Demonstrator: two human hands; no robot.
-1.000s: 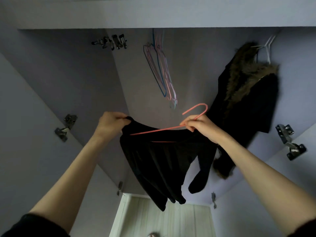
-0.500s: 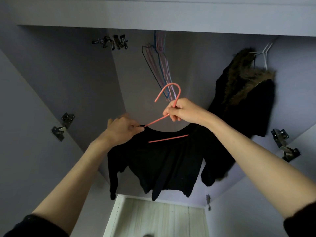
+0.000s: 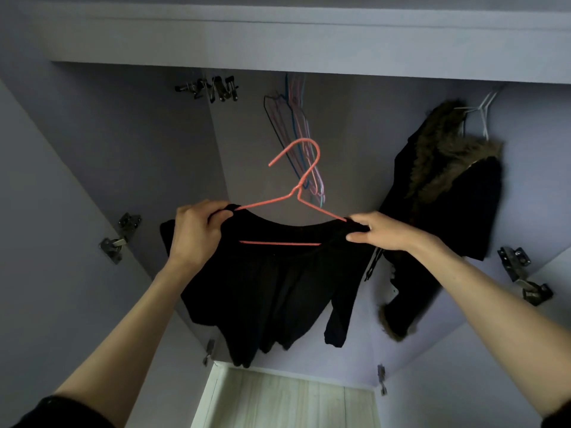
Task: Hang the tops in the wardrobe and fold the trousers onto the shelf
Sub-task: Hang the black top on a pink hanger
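Both arms are raised in front of the open wardrobe (image 3: pixel 309 38), holding up a black top (image 3: pixel 272 282) that sits on a pink wire hanger (image 3: pixel 298 193). The left hand (image 3: pixel 197 233) grips the top at its left shoulder, fingers curled over the neckline edge where the hanger's arm runs into the cloth. The right hand (image 3: pixel 383 231) pinches the other shoulder of the top, thumb below and fingers on top, right at the end of the hanger's right arm. The hanger's hook points up and curls to the left, free in the air between the two hands, not caught on anything. Its lower bar shows as a pink line across the neck opening. The body of the top and one sleeve hang down loosely below the hands.

Behind the hook, deeper in the wardrobe, a bunch of empty wire hangers (image 3: pixel 293 125) in pink, blue and dark colours hangs together. To the right a dark coat with a fur trim (image 3: pixel 445 193) hangs on a white hanger (image 3: pixel 482 112), close to the right hand. Metal hinges (image 3: pixel 119 237) show on the door at the left, and more on the right side (image 3: pixel 522 273). Down below, a strip of pale wooden floor (image 3: pixel 284 400) is visible.
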